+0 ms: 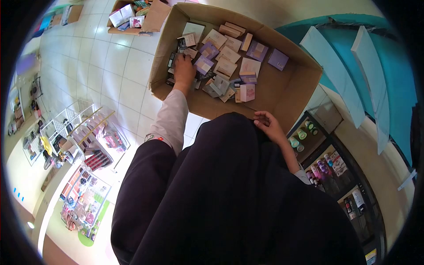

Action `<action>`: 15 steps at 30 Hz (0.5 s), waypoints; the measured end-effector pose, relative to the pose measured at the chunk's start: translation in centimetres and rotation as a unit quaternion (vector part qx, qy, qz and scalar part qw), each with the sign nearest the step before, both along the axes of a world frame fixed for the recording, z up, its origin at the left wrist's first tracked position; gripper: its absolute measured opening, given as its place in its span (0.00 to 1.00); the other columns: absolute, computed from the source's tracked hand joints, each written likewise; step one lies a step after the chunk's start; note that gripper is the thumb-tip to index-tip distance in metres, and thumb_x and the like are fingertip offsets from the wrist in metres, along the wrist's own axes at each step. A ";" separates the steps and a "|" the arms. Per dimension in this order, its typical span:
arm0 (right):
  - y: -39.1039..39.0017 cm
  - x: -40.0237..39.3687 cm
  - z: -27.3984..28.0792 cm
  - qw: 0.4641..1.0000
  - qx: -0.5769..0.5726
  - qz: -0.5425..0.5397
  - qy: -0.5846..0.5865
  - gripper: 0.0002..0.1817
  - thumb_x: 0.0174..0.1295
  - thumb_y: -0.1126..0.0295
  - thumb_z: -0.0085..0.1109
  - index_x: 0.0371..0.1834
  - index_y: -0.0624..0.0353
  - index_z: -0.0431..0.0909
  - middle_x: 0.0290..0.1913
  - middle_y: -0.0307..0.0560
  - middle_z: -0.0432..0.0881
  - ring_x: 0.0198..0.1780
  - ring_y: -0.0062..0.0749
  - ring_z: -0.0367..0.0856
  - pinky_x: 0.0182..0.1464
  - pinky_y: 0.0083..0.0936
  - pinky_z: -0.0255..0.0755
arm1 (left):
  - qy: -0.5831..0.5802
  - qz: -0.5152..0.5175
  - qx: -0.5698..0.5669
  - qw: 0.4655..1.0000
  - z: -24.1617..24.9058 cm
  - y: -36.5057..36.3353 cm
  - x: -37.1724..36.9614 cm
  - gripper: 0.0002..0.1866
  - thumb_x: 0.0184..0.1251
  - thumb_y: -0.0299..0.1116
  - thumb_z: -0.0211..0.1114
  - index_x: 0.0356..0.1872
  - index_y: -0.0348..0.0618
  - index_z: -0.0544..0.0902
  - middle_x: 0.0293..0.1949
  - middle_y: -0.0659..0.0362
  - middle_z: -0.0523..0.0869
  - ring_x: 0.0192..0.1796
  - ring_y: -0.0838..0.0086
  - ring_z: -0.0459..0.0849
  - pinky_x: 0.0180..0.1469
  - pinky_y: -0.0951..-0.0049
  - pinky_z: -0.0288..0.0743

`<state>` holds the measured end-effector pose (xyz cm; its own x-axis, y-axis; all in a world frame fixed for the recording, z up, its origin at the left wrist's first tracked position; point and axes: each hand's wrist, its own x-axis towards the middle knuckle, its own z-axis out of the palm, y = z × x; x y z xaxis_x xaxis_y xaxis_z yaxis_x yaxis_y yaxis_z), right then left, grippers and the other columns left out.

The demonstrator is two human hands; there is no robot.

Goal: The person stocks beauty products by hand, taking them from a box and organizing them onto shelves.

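Boxes (227, 68) lie jumbled inside the carton (304, 84), thickest toward its left and middle, and in goes the left hand (184, 68), down by the left edge! Reaching in among them looks like the step at hand; the next move calls, I'd judge, for a neat pinch that spares the neighbours. That arm stretches forward, palm down, fingers bent between a dark box (171, 59) and a purple box (204, 64); whether they grip anything, can't tell. Near edge, toward the right corner: right hand (268, 125) loose, slightly curled, visibly holding nothing.
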<state>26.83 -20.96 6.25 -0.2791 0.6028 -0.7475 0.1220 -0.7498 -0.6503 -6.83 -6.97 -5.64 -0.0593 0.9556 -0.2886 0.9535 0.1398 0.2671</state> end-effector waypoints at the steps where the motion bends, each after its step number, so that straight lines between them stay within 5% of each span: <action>1: 0.0 0.0 -0.1 1.000 0.001 -0.001 0.002 0.17 0.59 0.72 0.61 0.51 0.60 0.72 0.46 0.43 0.77 0.48 0.25 0.76 0.54 0.23 0.70 | 0.007 -0.009 0.013 1.000 -0.3 -0.2 0.2 0.22 0.48 0.34 0.67 0.47 0.39 0.75 0.53 0.49 0.70 0.59 0.52 0.67 0.56 0.55 0.68; 5: 0.1 -0.1 0.1 1.000 -0.010 -0.002 -0.013 0.17 0.60 0.72 0.60 0.52 0.60 0.71 0.46 0.43 0.77 0.49 0.25 0.76 0.54 0.23 0.70 | 0.075 -0.023 0.095 0.992 -1.0 -1.1 1.7 0.17 0.49 0.30 0.63 0.43 0.39 0.76 0.51 0.49 0.71 0.56 0.52 0.69 0.52 0.56 0.71; 15: 0.3 -0.2 -0.1 1.000 -0.013 0.010 -0.011 0.17 0.60 0.72 0.60 0.52 0.61 0.71 0.46 0.43 0.77 0.49 0.25 0.76 0.54 0.23 0.70 | -0.111 -0.146 0.082 0.980 -0.4 -3.2 6.4 0.17 0.49 0.25 0.60 0.44 0.39 0.76 0.46 0.48 0.73 0.49 0.52 0.74 0.50 0.60 0.73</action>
